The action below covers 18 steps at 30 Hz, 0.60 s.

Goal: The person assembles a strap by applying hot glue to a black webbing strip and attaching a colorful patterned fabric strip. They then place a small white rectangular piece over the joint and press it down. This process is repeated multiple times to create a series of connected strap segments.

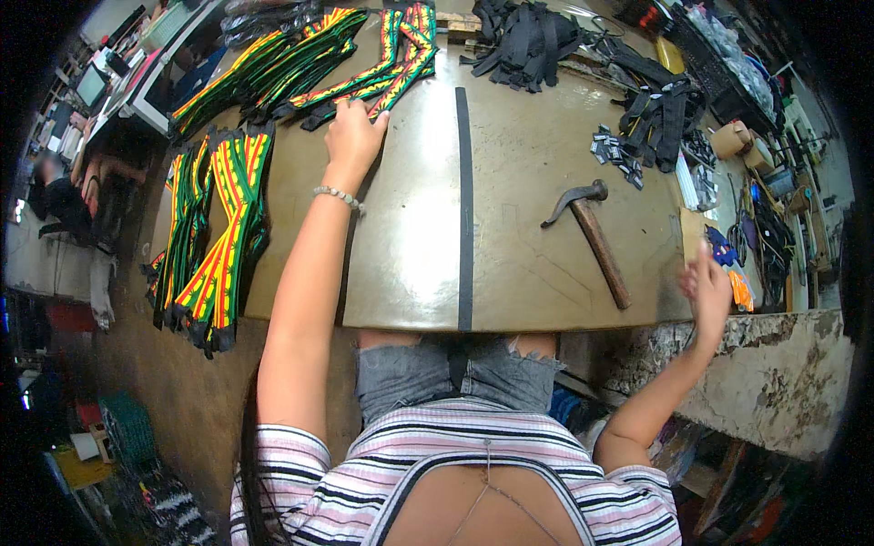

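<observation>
At the far left-centre of the table, my left hand is closed on the near end of a patterned strap in yellow, red and green. More such straps lie folded beside it in a stack, and another bundle with black ends hangs over the left edge. My right hand is raised by the table's right edge, near a brown piece of card. Its fingers are smeared by motion, and nothing shows clearly in them. A single black strap lies straight down the middle.
A wooden-handled hammer lies right of centre. Beyond it are small black-and-silver pieces, black straps and a bigger black strap pile. A worn ledge adjoins the table on the right. Another person sits at far left.
</observation>
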Each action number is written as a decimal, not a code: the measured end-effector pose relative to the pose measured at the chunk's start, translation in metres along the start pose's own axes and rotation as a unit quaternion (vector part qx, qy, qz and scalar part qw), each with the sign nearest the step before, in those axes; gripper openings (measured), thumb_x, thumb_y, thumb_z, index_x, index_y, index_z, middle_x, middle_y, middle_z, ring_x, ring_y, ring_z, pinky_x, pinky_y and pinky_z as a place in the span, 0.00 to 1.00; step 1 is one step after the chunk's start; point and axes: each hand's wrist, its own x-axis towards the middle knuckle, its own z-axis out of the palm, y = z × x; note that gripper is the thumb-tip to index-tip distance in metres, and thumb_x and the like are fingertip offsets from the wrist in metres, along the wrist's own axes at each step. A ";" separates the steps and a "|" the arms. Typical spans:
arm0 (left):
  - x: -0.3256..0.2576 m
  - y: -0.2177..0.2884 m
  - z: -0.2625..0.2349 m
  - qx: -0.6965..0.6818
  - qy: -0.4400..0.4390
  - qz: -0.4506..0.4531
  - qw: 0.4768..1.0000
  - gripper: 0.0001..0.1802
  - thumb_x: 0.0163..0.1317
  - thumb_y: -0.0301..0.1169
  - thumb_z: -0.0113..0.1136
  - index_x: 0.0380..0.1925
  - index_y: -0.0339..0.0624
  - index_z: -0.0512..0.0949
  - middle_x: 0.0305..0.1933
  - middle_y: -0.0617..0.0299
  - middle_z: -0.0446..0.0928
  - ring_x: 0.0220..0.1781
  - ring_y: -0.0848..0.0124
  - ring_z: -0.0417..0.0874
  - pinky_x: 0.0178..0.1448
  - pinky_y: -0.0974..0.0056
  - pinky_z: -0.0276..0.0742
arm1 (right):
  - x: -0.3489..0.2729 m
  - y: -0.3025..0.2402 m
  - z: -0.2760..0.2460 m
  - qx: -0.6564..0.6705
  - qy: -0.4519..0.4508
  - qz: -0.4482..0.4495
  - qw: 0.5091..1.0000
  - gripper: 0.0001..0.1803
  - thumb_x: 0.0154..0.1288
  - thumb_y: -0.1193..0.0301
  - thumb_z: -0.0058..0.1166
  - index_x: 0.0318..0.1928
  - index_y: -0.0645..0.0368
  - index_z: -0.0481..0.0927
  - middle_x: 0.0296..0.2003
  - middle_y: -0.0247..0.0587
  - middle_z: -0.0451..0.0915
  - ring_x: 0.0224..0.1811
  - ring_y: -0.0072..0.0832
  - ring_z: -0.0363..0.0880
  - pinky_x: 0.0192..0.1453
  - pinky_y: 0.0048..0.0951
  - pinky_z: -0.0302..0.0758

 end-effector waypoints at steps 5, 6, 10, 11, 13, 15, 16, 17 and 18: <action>-0.017 0.022 -0.025 -0.347 -0.030 -0.033 0.937 0.16 0.60 0.38 0.72 0.38 0.35 0.85 0.36 0.55 0.86 0.34 0.69 0.84 0.44 0.65 0.79 | -0.043 -0.128 0.126 0.376 -0.197 -0.218 0.879 0.25 0.77 0.55 0.50 0.52 0.70 0.79 0.44 0.48 0.84 0.42 0.26 0.84 0.51 0.27 0.81; -0.028 0.033 -0.033 -0.438 -0.022 -0.023 0.898 0.15 0.61 0.37 0.71 0.38 0.35 0.85 0.36 0.58 0.85 0.34 0.73 0.83 0.43 0.67 0.79 | -0.045 -0.152 0.153 0.415 -0.240 -0.204 0.854 0.24 0.76 0.56 0.52 0.54 0.68 0.79 0.48 0.49 0.83 0.46 0.28 0.84 0.53 0.29 0.82; -0.100 0.074 -0.058 -0.558 -0.054 -0.042 0.827 0.13 0.63 0.36 0.70 0.38 0.35 0.85 0.32 0.69 0.82 0.30 0.84 0.76 0.34 0.75 0.71 | -0.047 -0.244 0.220 0.576 -0.354 -0.124 0.727 0.27 0.77 0.57 0.50 0.58 0.73 0.73 0.50 0.55 0.81 0.50 0.35 0.82 0.57 0.36 0.81; -0.117 0.081 -0.065 -0.583 -0.055 -0.023 0.810 0.12 0.62 0.34 0.71 0.37 0.35 0.85 0.34 0.66 0.83 0.34 0.83 0.79 0.38 0.73 0.76 | -0.046 -0.263 0.223 0.607 -0.353 -0.123 0.701 0.26 0.76 0.58 0.51 0.57 0.73 0.73 0.49 0.54 0.81 0.49 0.35 0.83 0.56 0.35 0.82; -0.139 0.088 -0.081 -0.441 -0.146 -0.039 0.885 0.10 0.60 0.33 0.72 0.36 0.38 0.86 0.31 0.67 0.83 0.30 0.84 0.77 0.34 0.73 0.73 | -0.049 -0.286 0.214 0.565 -0.279 -0.193 0.752 0.21 0.75 0.63 0.53 0.55 0.70 0.76 0.46 0.48 0.82 0.45 0.31 0.84 0.51 0.31 0.83; -0.139 0.089 -0.101 -0.389 -0.012 0.136 0.911 0.09 0.60 0.31 0.71 0.39 0.41 0.86 0.36 0.63 0.84 0.32 0.78 0.77 0.34 0.72 0.71 | -0.058 -0.288 0.188 0.485 -0.329 -0.269 0.765 0.14 0.75 0.67 0.53 0.51 0.66 0.79 0.43 0.39 0.85 0.38 0.19 0.83 0.41 0.21 0.80; -0.135 0.088 -0.112 -0.354 0.076 0.220 0.906 0.10 0.61 0.30 0.70 0.42 0.42 0.86 0.41 0.61 0.84 0.37 0.75 0.80 0.37 0.72 0.71 | -0.065 -0.283 0.170 0.443 -0.374 -0.336 0.742 0.15 0.75 0.66 0.54 0.51 0.65 0.79 0.42 0.39 0.85 0.36 0.18 0.82 0.39 0.19 0.79; -0.130 0.086 -0.124 -0.306 0.124 0.223 0.917 0.12 0.61 0.29 0.70 0.45 0.42 0.85 0.43 0.59 0.84 0.40 0.72 0.81 0.40 0.70 0.73 | -0.071 -0.275 0.153 0.405 -0.423 -0.374 0.719 0.15 0.74 0.65 0.55 0.50 0.64 0.80 0.41 0.39 0.86 0.34 0.17 0.82 0.37 0.17 0.78; -0.127 0.084 -0.136 -0.257 0.169 0.224 0.925 0.15 0.60 0.29 0.69 0.48 0.42 0.84 0.46 0.57 0.83 0.43 0.68 0.82 0.43 0.68 0.75 | -0.080 -0.265 0.137 0.375 -0.433 -0.384 0.724 0.15 0.74 0.65 0.56 0.50 0.64 0.80 0.40 0.38 0.86 0.33 0.16 0.82 0.36 0.17 0.77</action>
